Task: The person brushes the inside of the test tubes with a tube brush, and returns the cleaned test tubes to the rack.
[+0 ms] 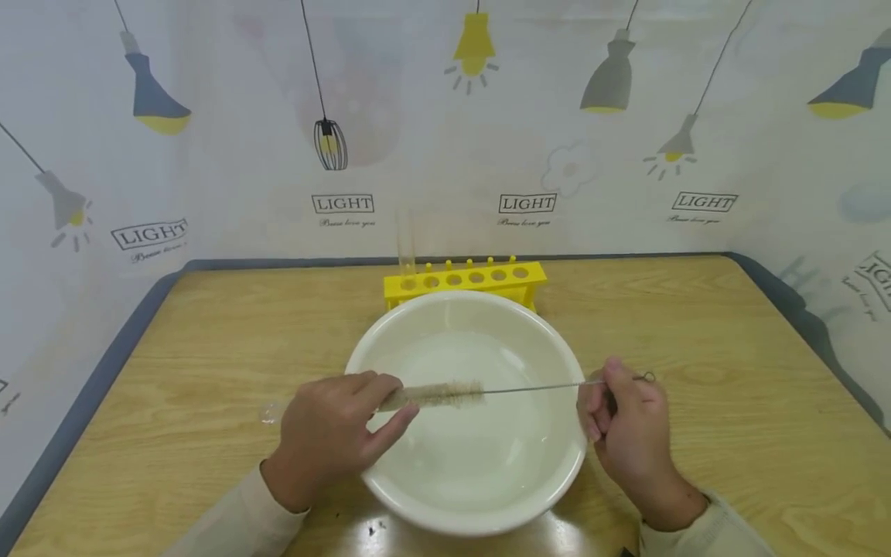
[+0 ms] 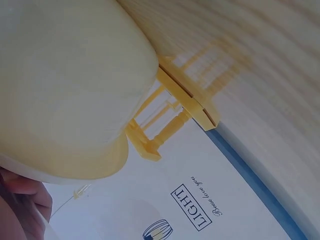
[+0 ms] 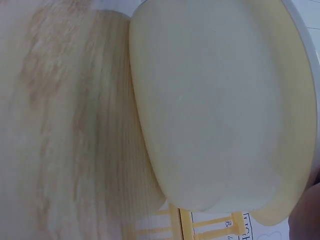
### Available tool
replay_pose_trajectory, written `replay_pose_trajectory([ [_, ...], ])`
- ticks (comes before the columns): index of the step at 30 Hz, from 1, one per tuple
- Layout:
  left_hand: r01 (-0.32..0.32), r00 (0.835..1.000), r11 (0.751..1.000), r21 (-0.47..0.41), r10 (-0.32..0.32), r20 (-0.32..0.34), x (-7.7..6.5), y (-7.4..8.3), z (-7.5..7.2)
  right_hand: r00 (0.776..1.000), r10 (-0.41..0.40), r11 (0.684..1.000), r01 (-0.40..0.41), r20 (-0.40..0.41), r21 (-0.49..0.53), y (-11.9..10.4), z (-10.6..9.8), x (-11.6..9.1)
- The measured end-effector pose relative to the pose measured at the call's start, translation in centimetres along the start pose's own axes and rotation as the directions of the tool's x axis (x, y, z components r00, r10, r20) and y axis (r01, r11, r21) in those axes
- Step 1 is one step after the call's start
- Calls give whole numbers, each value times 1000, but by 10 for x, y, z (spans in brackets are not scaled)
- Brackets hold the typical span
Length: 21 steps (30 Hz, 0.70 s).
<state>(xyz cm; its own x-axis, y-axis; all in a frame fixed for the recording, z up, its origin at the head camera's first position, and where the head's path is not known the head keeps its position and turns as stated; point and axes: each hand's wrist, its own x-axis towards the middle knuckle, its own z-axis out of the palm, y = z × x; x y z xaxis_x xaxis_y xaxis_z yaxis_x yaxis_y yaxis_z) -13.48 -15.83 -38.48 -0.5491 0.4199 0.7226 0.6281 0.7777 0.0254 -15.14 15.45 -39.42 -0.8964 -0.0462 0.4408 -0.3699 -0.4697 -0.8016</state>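
Observation:
Over the basin, my left hand (image 1: 341, 425) grips a clear test tube (image 1: 267, 413), whose rounded end pokes out to the left of the palm. A test tube brush (image 1: 466, 393) lies in line with it, its bristles partly inside the tube and flaring at the right. My right hand (image 1: 629, 425) pinches the thin twisted wire handle near its looped end. Beneath both hands stands a white basin (image 1: 473, 516). At the lower left of the left wrist view, part of the left hand (image 2: 27, 192) shows past the basin rim.
Behind the basin stands a yellow test tube rack (image 1: 466, 280), with another clear tube (image 1: 407, 251) upright in its leftmost hole. The wooden table (image 1: 696, 325) meets a wall covering (image 1: 431, 155) printed with lamps at the back and sides.

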Motion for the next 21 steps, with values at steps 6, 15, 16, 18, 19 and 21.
replay_pose_trajectory([
  [6,6,1000,1000,4,-7,8,-1,0,0,1000,-3,998,2,-22,-55,-1,2,-1],
  [15,3,1000,1000,6,-3,7,-1,0,2,998,57,996,-59,-30,-74,0,-2,0],
  [16,2,1000,1000,7,-2,5,-1,0,2,998,57,995,-59,-24,-82,0,-2,0],
  [18,5,1000,1000,14,-5,5,-1,0,2,999,43,998,-43,14,-53,-1,-2,1],
  [19,6,1000,1000,20,-6,3,-1,0,2,999,34,999,-33,32,-36,-1,-2,1],
  [21,10,1000,1000,24,-10,3,-1,0,1,998,22,1000,-22,53,-7,-2,-2,2],
])
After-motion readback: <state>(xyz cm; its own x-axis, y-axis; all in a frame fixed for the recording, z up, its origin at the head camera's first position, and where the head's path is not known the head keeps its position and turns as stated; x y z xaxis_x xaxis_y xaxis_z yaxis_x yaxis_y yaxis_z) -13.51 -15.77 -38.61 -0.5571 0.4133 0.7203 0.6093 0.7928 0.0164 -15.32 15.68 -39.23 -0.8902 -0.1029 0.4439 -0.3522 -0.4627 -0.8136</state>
